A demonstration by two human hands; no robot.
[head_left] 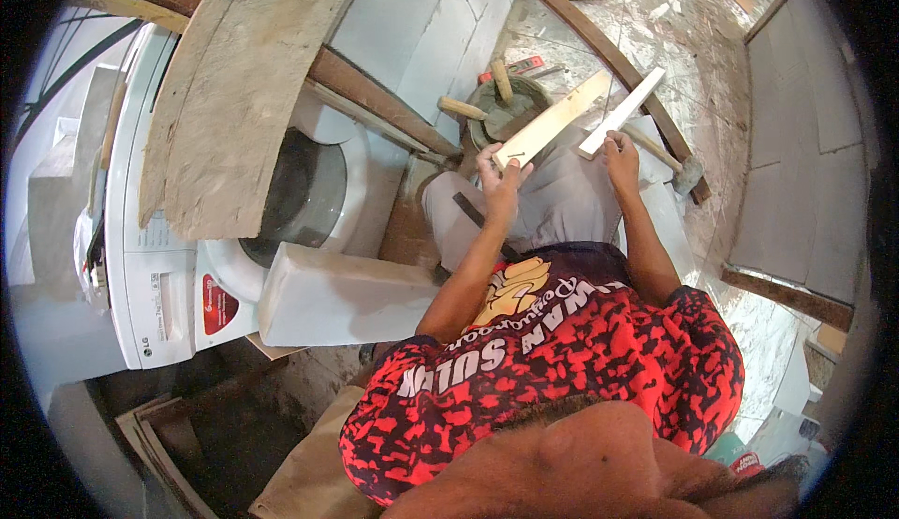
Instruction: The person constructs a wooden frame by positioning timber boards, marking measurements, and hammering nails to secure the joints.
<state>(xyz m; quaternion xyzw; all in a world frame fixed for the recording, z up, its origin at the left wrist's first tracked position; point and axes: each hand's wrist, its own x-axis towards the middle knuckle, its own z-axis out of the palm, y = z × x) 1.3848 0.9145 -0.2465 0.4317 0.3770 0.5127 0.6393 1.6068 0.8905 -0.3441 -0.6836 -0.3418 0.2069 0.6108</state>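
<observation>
My left hand (502, 186) is closed round the near end of a flat pale wooden board (554, 118), its thumb on top. The board slants up and away to the right, above my lap. In my right hand (620, 155) the fingers pinch the near part of a narrower pale wooden strip (626, 110), which tapers and points away to the right. The two pieces are apart, side by side. Beyond the board stands a round bucket (546, 97) with wooden tool handles sticking out. Beside my right hand lies a hammer (689, 176), partly hidden.
A white washing machine (150, 280) stands at left, with a large rough plank (234, 79) in front of it. A light block (342, 299) lies beside my left arm. On the littered floor are a long brown beam (609, 46) and a red spirit level (517, 66).
</observation>
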